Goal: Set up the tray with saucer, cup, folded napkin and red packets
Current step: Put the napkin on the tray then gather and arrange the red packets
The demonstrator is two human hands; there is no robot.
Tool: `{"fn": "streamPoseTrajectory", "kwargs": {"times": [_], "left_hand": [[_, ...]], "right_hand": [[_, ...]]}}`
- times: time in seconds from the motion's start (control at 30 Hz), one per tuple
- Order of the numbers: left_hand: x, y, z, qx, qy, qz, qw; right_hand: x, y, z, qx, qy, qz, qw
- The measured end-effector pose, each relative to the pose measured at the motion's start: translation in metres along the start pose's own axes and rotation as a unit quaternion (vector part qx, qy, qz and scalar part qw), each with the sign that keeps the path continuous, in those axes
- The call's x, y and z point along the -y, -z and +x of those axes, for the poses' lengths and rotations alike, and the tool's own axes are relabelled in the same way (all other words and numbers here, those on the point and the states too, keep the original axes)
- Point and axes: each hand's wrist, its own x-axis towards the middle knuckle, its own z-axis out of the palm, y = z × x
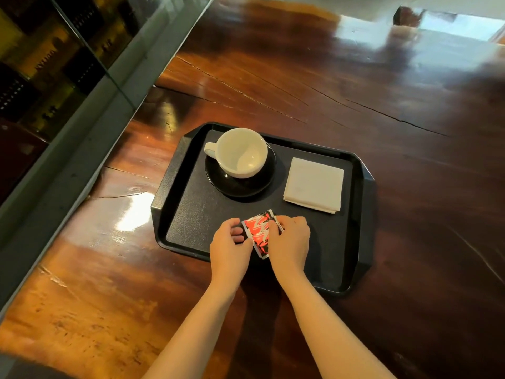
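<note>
A black tray [358, 214] lies on the wooden table. On its far left stands a white cup [240, 153], empty and upright on a black saucer [240, 187], handle to the left. A folded white napkin [314, 184] lies flat at the tray's far right. Near the tray's front edge, red packets [258, 231] with white and black markings rest between my hands. My left hand [231, 242] grips their left edge with fingers curled. My right hand [289, 239] holds their right edge and covers part of them. How many packets there are is hidden.
The dark glossy wooden table [355, 91] stretches far and right, with cracks in its surface. A grey ledge [82, 149] and a glass panel run along the left side. The table's near left part catches bright reflections.
</note>
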Motion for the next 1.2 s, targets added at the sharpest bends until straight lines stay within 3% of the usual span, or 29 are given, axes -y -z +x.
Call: {"fn": "streamPoseTrajectory", "kwargs": {"times": [0.33,0.47,0.93,1.2], "left_hand": [[-0.003,-0.004,0.004,0.028,-0.056,0.078,0.995],[-0.003,-0.003,0.006,0.033,-0.075,0.095,0.992],[-0.001,-0.001,0.003,0.034,-0.088,0.101,0.99],[-0.007,0.003,0.004,0.035,-0.108,0.103,0.988]], "right_hand": [[0.002,-0.006,-0.009,-0.034,-0.055,0.045,0.997],[0.001,-0.006,-0.013,-0.021,-0.029,-0.001,0.999],[-0.007,0.009,-0.023,0.08,-0.009,0.002,0.997],[-0.007,0.009,-0.026,0.071,-0.022,0.03,0.997]]}}
